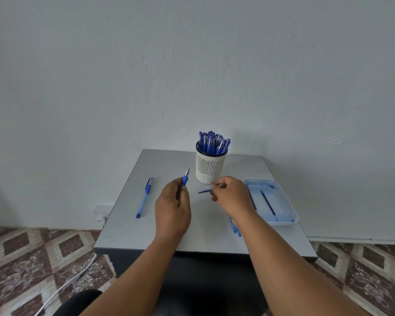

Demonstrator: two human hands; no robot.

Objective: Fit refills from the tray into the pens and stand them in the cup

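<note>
Your left hand (172, 207) grips a pen front section (184, 179), tip up; your right hand (229, 197) pinches a refill (204, 191). The cup (209, 166) at the table's (128, 224) far edge is packed with capped pens (212, 142). The tray (283, 199) at the right edge holds one refill (268, 204).

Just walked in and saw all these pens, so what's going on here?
A person is fitting refills into blue pens at a small grey table. The left hand holds a pen front part, tip up. The right hand holds a clear barrel and a thin blue piece. The cup is packed with pens. One capped pen lies on the table; the tray holds a refill.
</note>
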